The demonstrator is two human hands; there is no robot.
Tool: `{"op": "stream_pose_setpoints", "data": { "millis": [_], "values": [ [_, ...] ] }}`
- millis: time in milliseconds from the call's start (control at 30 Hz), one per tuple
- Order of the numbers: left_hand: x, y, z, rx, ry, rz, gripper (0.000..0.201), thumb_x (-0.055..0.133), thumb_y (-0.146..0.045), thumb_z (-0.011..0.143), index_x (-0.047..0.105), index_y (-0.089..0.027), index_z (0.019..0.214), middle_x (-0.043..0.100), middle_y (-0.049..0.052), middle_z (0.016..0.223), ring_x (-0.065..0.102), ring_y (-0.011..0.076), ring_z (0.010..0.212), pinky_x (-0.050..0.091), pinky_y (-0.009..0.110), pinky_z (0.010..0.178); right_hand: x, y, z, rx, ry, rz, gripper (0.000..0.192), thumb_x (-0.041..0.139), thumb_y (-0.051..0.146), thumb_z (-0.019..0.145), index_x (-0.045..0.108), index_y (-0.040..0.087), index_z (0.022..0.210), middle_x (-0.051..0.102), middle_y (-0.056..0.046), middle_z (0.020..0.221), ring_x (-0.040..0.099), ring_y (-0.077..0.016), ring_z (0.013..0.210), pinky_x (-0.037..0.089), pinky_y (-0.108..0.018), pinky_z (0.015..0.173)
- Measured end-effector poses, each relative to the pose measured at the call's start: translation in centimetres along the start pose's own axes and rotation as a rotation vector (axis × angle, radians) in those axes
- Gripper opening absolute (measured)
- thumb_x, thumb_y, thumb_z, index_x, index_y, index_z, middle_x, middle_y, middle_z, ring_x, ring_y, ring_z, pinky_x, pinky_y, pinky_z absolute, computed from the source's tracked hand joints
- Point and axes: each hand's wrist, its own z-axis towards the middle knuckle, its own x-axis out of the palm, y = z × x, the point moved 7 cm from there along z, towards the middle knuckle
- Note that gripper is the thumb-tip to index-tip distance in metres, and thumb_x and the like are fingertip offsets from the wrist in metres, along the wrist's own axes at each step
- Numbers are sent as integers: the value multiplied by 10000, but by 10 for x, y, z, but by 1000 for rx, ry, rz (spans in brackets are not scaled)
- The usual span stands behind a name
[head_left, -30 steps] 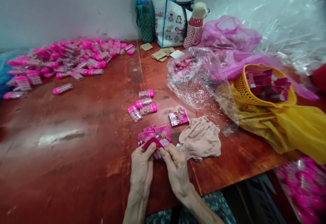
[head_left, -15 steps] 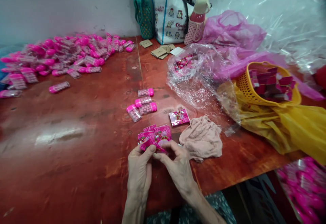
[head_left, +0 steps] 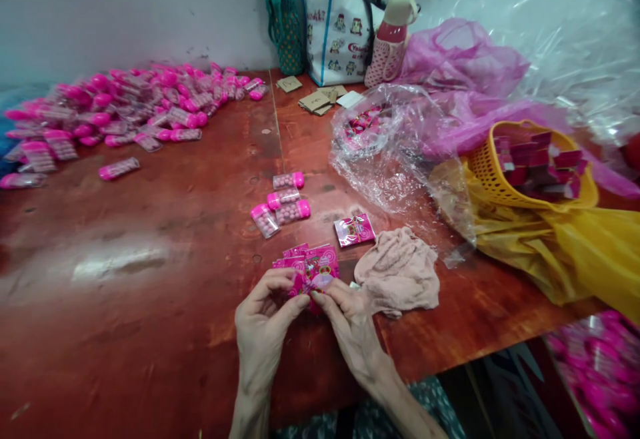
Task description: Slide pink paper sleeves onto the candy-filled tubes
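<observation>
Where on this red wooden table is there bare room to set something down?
The widest bare stretch of the red wooden table lies left of the left hand, below the heap of pink-capped clear tubes. A narrower strip runs between that heap and the four loose tubes. The right side is crowded: crumpled clear plastic bag, yellow basket, beige cloth.
</observation>
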Motion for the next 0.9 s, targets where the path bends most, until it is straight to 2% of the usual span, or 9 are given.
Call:
{"op": "stream_pose_setpoints", "data": {
  "millis": [133,267,333,433,533,600,667,767,900],
  "values": [
    [3,-9,4,26,203,130,161,755,-162,579,595,-174,565,641,79,916,590,220,841,457,264,701,4,-4,-2,-15,56,-50,302,435,227,918,545,181,641,491,17,658,474,-125,608,321,-243,559],
    [5,-11,4,52,220,274,108,696,-187,668,667,-176,565,669,96,897,604,231,831,436,302,765,7,-3,-3,-34,111,-86,322,423,268,925,529,187,631,493,14,657,478,-131,612,337,-245,558],
    [8,-6,3,16,209,200,112,666,-174,700,702,-183,594,687,85,820,614,217,772,446,305,743,5,1,-5,-43,155,-88,335,411,282,931,543,190,637,515,13,654,492,-131,602,352,-243,553],
    [3,8,2,-103,80,-87,51,711,-166,640,718,-171,590,679,66,670,607,197,670,465,287,656,-17,11,-9,-92,104,-118,297,383,296,941,611,207,773,588,-8,738,546,-150,687,400,-259,624],
    [-9,19,4,-183,-73,-254,54,745,-199,597,723,-151,602,680,58,640,603,170,633,473,254,612,-65,12,-15,-167,-258,-435,249,480,364,884,597,211,1044,600,-83,973,515,-246,945,379,-389,829],
    [-17,22,8,-189,-141,-285,96,754,-234,591,724,-149,624,683,47,629,596,148,600,481,238,592,-82,-1,-17,-145,-345,-664,259,544,410,831,618,216,984,594,-93,1001,480,-283,967,352,-443,846],
    [-25,25,10,-207,-211,-324,132,767,-261,575,722,-150,630,684,36,608,589,132,556,495,237,568,-82,-18,-15,-144,-290,-816,232,479,366,872,641,217,797,619,-72,884,481,-264,867,351,-435,802],
    [-35,28,11,-236,-302,-385,181,799,-273,521,719,-151,629,692,27,603,597,124,539,516,238,559,-83,-27,-14,-152,-336,-905,305,428,317,895,599,202,670,602,-73,706,462,-274,794,339,-436,741],
    [-48,28,13,-249,-386,-455,218,826,-239,465,713,-133,618,701,29,600,612,108,540,519,203,565,-76,-2,-4,-194,-355,-879,338,350,282,922,579,203,685,592,-79,695,479,-261,748,356,-410,701]
  ]
}}
